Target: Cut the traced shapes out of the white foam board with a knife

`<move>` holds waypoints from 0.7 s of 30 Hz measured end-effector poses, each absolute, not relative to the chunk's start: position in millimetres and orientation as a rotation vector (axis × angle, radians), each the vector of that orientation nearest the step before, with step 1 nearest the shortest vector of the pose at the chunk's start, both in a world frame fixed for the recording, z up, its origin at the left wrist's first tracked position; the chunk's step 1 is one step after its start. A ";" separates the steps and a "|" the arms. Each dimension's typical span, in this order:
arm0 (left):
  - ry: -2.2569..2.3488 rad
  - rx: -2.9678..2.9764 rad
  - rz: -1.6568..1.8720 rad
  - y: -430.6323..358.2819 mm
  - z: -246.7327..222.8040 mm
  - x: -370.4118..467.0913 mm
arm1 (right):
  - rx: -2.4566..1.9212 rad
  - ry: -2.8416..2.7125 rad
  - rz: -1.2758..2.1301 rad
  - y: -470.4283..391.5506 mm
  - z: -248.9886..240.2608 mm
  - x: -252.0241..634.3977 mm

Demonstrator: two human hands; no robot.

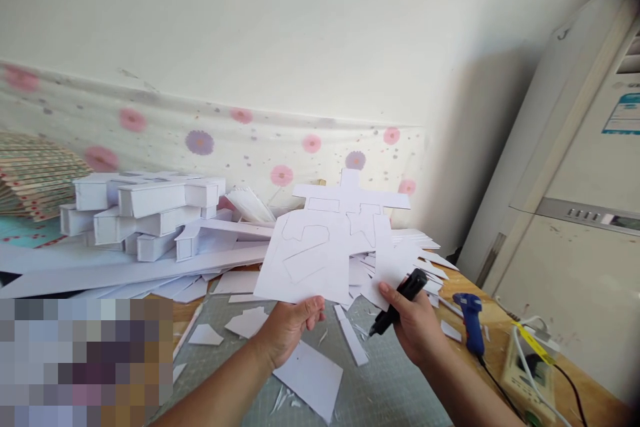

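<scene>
My left hand (296, 330) pinches the lower edge of a white foam board sheet (270, 273) between thumb and fingers. A pencilled outline like a figure 2 is on that sheet. My right hand (420, 330) is closed around a black utility knife (403, 303), its tip pointing down and left; its blade is hard to make out. The right thumb also presses a white board piece (393, 270). Behind both stands a cross-shaped white board part (351, 193). Whether these boards are joined, I cannot tell.
A grey cutting mat (240, 373) bears white offcuts (315, 377) and slivers. Stacked white box-like letters (150, 207) stand at the left. On the right lie a blue glue gun (470, 320) and a power strip (527, 367) with cables. An air conditioner (575, 253) stands beyond.
</scene>
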State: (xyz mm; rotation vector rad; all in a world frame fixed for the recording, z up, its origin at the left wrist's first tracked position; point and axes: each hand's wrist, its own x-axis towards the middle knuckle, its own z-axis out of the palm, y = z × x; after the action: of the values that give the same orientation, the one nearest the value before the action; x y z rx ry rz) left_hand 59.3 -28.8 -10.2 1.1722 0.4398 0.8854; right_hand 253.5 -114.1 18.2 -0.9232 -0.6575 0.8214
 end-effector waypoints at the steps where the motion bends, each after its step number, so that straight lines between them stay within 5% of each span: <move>1: 0.432 1.176 0.887 -28.8 -10.1 58.8 | -0.927 -0.660 0.816 -114.5 17.8 253.7; 21: 0.377 0.916 1.059 -18.1 -11.2 60.2 | -0.904 -0.615 0.853 -111.3 13.2 260.2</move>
State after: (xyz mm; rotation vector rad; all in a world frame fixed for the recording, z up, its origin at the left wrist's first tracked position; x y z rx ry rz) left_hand 60.2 -18.1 -11.2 0.9164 0.3772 1.0587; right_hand 260.2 -111.3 13.2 -0.9044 -0.6147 0.8531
